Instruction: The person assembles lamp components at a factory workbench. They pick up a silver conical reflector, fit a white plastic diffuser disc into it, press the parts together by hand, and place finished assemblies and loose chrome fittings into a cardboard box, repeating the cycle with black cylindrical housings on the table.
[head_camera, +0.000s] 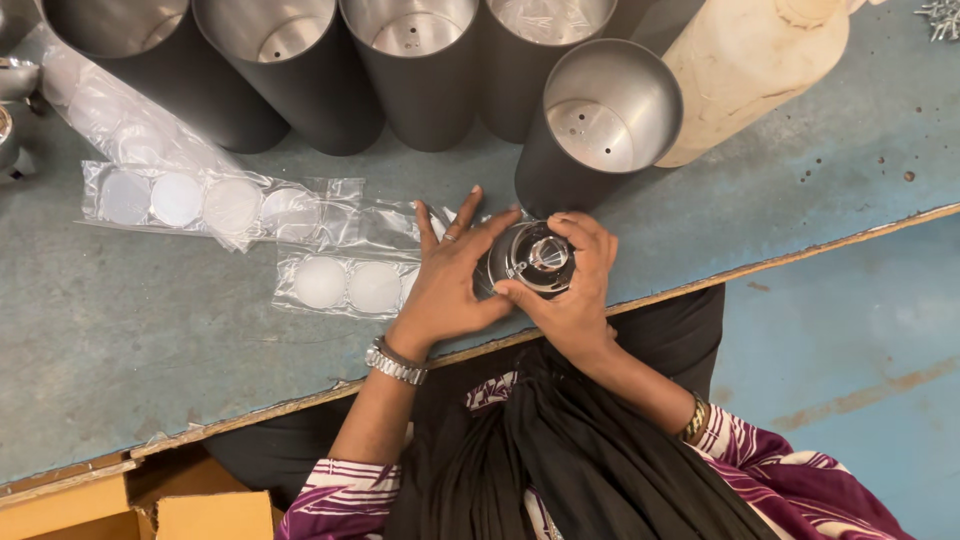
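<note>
Both my hands hold a small round shiny metal part with a raised centre, just above the near edge of the blue-grey worktable. My left hand, with a metal watch on the wrist, cups its left side, fingers spread upward. My right hand grips it from the right and below. Directly behind the part stands an open dark metal cylinder with a bright inside and small holes in its base.
Several more dark cylinders line the table's back. Clear plastic strips of white round discs lie to the left. A cream plastic jug stands back right. Cardboard boxes sit below left; blue floor lies right.
</note>
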